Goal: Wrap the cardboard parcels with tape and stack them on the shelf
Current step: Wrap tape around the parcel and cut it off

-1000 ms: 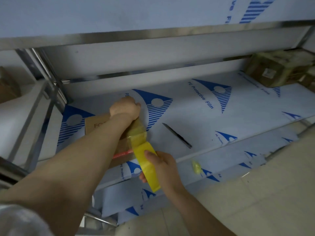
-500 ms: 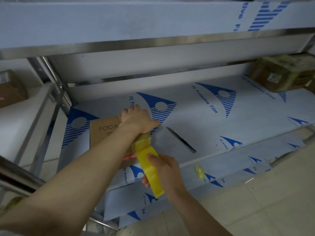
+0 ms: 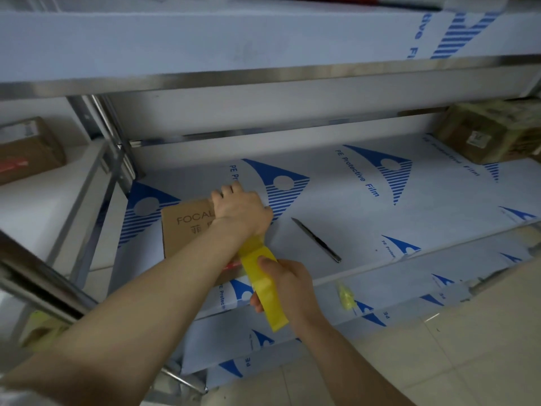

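Observation:
A brown cardboard parcel (image 3: pixel 187 230) printed "FOCAL" lies on the film-covered shelf (image 3: pixel 380 230), near its front edge. My left hand (image 3: pixel 240 209) rests on the parcel's right end with its fingers curled over the far edge, and it holds down the end of the yellow tape. My right hand (image 3: pixel 289 291) grips the yellow tape roll (image 3: pixel 263 285) just in front of the shelf edge. A short strip of tape runs taut from the roll up under my left wrist. My left forearm hides the parcel's near right corner.
A thin dark cutter (image 3: pixel 316 240) lies on the shelf right of the parcel. A tape-wrapped parcel (image 3: pixel 491 133) stands at the shelf's far right. Another box (image 3: pixel 26 150) sits on the neighbouring rack to the left. A yellow tape scrap (image 3: pixel 345 297) hangs at the lower shelf edge.
The tape between my hands has grown shorter as the roll came closer to the parcel. My left hand has stayed on the parcel, and the view has tilted up a little.

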